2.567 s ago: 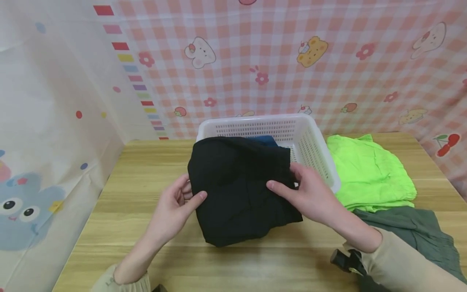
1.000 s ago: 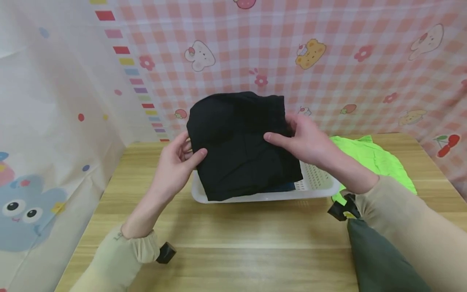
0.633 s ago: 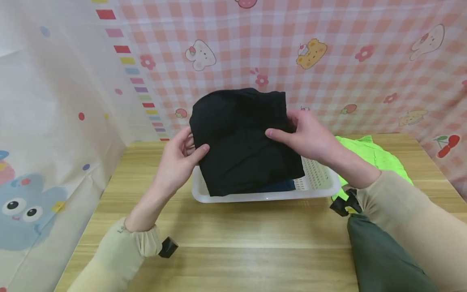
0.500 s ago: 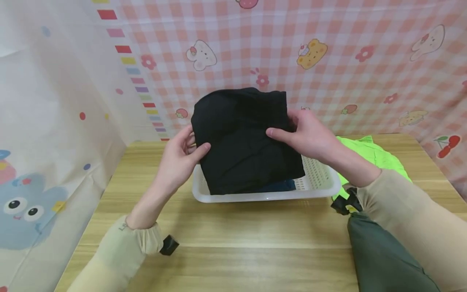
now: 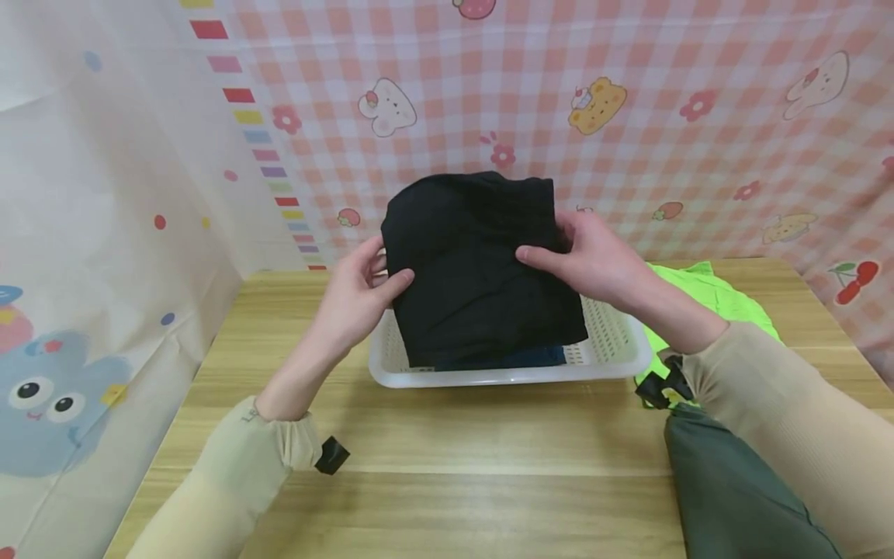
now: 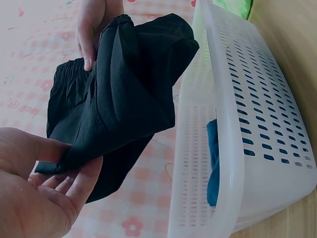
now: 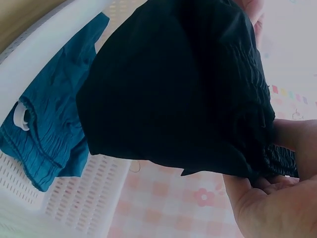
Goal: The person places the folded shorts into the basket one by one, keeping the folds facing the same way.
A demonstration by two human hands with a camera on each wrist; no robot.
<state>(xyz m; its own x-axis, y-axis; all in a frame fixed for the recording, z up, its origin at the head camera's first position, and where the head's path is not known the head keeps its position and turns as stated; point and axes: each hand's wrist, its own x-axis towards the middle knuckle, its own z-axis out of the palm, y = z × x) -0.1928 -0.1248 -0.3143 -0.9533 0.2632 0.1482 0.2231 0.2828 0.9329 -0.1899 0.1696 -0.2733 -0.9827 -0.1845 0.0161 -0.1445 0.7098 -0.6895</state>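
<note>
Folded black pants (image 5: 482, 272) with a gathered elastic waistband hang above a white perforated basket (image 5: 510, 376). My left hand (image 5: 359, 291) pinches their left edge, thumb in front and fingers behind. At the right edge my right hand (image 5: 594, 252) grips them the same way, near the waistband. Part of a folded blue garment (image 7: 54, 109) lies in the basket, with an elastic waist and a small white loop showing in the right wrist view. In the left wrist view the pants (image 6: 133, 79) are apart from the basket wall (image 6: 277, 119).
A bright green folded garment (image 5: 719, 295) lies right of the basket, partly behind the right forearm. Nearer, a dark green garment (image 5: 740, 481) is partly covered by the sleeve. A patterned pink checked cloth (image 5: 447, 93) hangs behind the wooden table (image 5: 475, 481).
Both hands have lifted the black pants up and away, from the basket's near side to above it. In the last half second the left hand has shifted a little right.
</note>
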